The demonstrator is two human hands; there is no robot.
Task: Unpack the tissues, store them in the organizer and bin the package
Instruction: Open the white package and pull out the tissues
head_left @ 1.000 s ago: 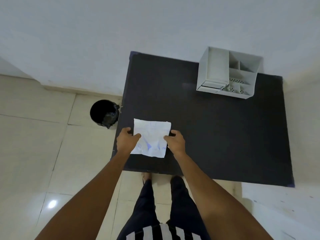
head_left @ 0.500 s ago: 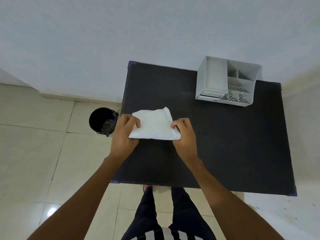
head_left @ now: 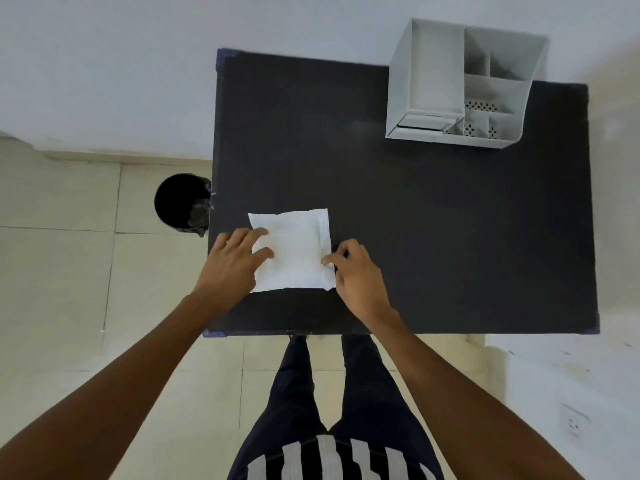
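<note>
At 7 o'clock on the black rectangular table (head_left: 415, 237) we're at step one: left hand (head_left: 230, 263) flat, open, on the sealed white plastic tissue pack (head_left: 294, 251), right hand (head_left: 356, 275) pinching its 3 o'clock edge; grey plastic compartment organizer (head_left: 429, 77) at 1 o'clock and round black bin (head_left: 180, 202) at 9 o'clock not yet used.

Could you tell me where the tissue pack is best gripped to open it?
Probably its right edge: the tissue pack lies flat on the table, and a thin seam flap runs there. The right hand already pinches it, while the left hand steadies the opposite side.

White tissue pack (head_left: 294, 252), black table (head_left: 433, 220)
</note>
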